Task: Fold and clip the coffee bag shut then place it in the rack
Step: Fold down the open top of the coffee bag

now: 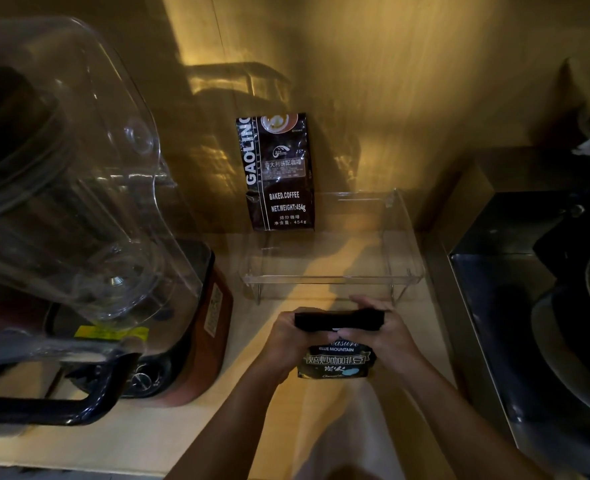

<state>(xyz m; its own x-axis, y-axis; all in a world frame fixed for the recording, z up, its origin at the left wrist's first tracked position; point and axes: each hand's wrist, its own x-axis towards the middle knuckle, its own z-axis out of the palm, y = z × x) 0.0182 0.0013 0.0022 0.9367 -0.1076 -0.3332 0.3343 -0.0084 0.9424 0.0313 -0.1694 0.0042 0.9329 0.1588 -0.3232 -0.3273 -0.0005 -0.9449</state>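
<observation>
Both hands, left hand (pixel 288 336) and right hand (pixel 388 336), clench the coffee bag (pixel 336 362) by its folded top, long axis crosswise, rack (pixel 331 279) straight ahead.

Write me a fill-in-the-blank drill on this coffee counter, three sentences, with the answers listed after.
1. Both hands, left and right, grip the folded top of the ____ Mountain coffee bag.
2. The clear rack sits directly ____ the held bag, farther from the person.
3. The second coffee bag, standing at the rack's left, states a net weight of ____ g.

Answers: Blue; behind; 454
</observation>
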